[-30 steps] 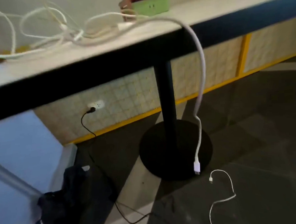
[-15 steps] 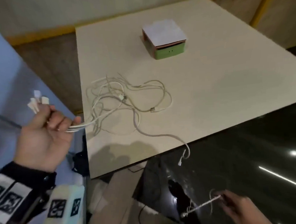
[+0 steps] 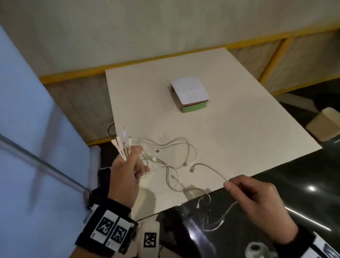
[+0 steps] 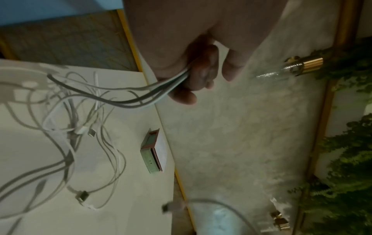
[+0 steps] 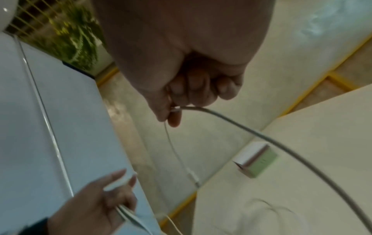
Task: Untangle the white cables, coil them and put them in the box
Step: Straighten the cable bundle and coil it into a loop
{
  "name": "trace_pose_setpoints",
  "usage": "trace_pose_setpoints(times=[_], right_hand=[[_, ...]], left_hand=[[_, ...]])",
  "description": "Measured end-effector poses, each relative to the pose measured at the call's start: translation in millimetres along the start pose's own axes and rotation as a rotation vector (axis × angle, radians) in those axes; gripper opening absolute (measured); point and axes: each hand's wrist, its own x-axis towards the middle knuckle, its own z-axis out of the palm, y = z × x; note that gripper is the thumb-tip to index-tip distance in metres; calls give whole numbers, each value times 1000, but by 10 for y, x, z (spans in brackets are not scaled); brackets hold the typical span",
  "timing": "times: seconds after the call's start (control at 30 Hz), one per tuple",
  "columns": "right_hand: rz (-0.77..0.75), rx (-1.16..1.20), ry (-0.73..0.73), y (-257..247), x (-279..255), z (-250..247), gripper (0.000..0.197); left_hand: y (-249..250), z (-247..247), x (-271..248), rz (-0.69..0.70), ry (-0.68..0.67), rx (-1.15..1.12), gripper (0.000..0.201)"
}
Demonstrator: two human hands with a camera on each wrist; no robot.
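Observation:
A tangle of white cables (image 3: 166, 158) lies on the near left part of the cream table (image 3: 244, 134). My left hand (image 3: 136, 160) grips a bunch of several cable ends, whose plugs (image 3: 122, 143) stick up above the fist; the strands (image 4: 141, 95) run from it down into the tangle (image 4: 80, 127). My right hand (image 3: 230, 186) pinches one white cable (image 3: 210, 167) at the table's near edge, and its tail (image 3: 219, 221) hangs below. The pinch (image 5: 173, 109) shows in the right wrist view. The green box with a white lid (image 3: 190, 94) stands closed farther back, clear of both hands.
A pale blue panel (image 3: 17, 117) stands close on the left. Glossy black floor (image 3: 315, 180) lies beyond the table's near and right edges. A beige object (image 3: 326, 126) sits on the floor at the right. A yellow-trimmed wall (image 3: 160, 30) runs behind the table.
The head view rose from under the table to above it. My right hand came up from the floor to the table edge with a cable. My left hand moved right, over the table.

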Motion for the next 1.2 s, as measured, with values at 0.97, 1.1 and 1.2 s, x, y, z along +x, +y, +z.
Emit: trace_pose_setpoints(times=[0.97,1.1,1.2], right_hand=[[420,-44,-576,794,1464,253,23],[448,-156,-624,1285,1464,-64,33],[462,-314,-612,1512,1488,-290,41]], left_hand=[[982,54,2142,-216,44,-597,37],[1179,94,2324,-120,33,-644,39],[1357,140,2442,-77,8,-700,34]])
